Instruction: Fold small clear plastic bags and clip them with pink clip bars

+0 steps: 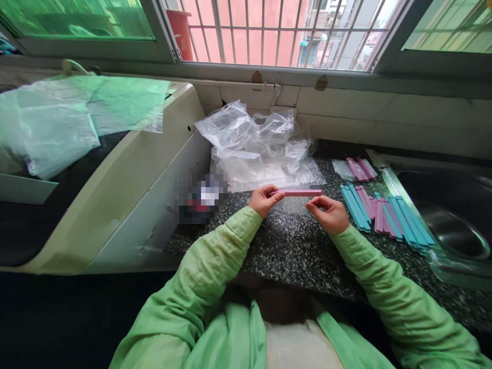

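both hands (pixel 265 200) (pixel 331 212) pinch the pink stick (pixel 298 192) over the counter (pixel 292 251).

Pixelated beyond reading — small object (pixel 202 197) left of the hands; steel sink (pixel 457 225) cut off at right edge.

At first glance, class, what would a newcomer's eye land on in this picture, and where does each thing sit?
The eye goes first to the pink stick held level above the speckled counter, the left hand pinching one end and the right hand the other. Next comes the row of blue and pink sticks lying to the right beside the sink. Behind the hands sits a heap of crumpled clear plastic bags under the barred window.
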`<state>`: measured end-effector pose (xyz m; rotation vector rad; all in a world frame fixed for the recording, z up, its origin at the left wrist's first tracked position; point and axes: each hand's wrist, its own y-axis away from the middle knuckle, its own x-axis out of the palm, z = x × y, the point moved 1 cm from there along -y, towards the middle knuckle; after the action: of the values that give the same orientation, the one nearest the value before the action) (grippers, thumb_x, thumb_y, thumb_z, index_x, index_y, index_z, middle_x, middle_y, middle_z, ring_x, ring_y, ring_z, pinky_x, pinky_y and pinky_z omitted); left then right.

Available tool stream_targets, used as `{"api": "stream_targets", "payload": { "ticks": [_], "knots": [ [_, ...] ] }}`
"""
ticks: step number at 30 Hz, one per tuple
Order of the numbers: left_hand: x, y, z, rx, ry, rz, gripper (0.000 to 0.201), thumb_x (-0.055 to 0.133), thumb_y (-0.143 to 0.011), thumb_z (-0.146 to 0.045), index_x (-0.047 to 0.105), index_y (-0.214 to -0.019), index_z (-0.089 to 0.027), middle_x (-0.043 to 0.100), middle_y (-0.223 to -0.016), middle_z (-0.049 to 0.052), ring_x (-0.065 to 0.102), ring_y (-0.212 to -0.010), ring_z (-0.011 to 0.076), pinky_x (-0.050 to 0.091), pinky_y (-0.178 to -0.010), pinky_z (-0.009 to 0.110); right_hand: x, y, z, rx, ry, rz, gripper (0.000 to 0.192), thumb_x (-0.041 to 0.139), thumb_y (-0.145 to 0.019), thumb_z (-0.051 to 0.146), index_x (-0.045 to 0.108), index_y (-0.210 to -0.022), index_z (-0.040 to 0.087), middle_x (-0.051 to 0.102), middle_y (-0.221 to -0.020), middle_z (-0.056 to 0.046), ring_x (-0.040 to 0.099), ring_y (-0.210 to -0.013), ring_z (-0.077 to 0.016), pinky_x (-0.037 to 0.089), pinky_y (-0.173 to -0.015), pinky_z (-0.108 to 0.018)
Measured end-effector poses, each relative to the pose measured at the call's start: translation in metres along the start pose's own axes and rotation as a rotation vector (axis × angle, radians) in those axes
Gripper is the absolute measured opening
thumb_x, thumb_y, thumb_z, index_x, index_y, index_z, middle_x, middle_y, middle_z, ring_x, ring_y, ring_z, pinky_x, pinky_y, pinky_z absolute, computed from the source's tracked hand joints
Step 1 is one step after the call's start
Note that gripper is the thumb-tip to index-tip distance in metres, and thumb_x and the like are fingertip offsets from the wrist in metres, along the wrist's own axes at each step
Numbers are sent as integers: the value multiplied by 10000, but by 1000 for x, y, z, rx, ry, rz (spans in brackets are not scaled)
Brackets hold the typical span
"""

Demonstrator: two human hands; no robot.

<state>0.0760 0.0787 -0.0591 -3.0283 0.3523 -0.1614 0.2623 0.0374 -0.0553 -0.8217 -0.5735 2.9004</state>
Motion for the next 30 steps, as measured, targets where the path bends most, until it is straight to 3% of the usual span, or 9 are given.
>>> {"api": "stream_targets", "payload": {
  "ticks": [30],
  "knots": [
    [-2, -1, -2, 10, 22, -65, 483, 695, -453, -574, 527, -574, -137, 363, -442, -73, 288, -432, 32, 204, -435, 206, 6, 1, -2, -113, 114, 75, 200, 544, -757, 360, 568, -653, 190, 587, -625, -17, 531, -585, -127, 461, -580, -268]
  ]
}}
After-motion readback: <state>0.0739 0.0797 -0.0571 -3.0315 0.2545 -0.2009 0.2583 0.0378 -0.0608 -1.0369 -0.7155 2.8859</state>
